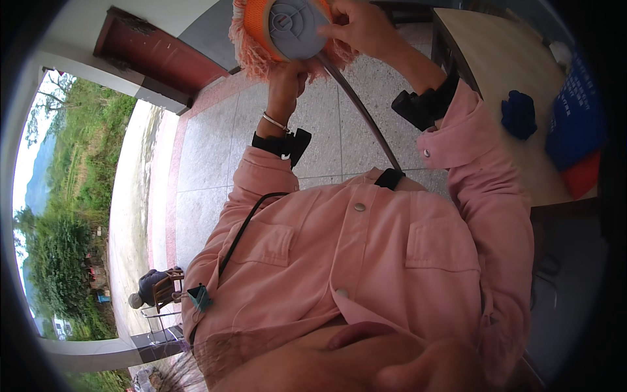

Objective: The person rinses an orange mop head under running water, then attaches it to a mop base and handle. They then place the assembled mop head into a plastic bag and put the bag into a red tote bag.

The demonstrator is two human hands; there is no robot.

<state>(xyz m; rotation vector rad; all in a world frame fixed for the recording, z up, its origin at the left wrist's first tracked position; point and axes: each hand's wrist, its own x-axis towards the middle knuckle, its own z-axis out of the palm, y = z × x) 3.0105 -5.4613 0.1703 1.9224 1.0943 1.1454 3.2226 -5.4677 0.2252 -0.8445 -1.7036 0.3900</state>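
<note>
At the top of the head view is a round mop head (258,29) with orange mesh and a pink yarn fringe. Its flat grey plastic disc (297,36) faces me. Below it, my left hand (284,85) grips the fringed edge, its fingertips partly hidden behind the mop head. On the other side my right hand (362,29) is closed on the disc's rim, with the thumb over the grey face. A dark mop pole (362,111) slants from beneath the mop head down toward my chest. Whether it joins the disc cannot be made out.
To the right stands a wooden table (480,65) bearing a crumpled dark blue cloth (519,114) and a blue and red bag (578,117). A reddish-brown door (160,55) is at upper left. Far left, a person (150,287) sits on a wooden chair on the paved ground.
</note>
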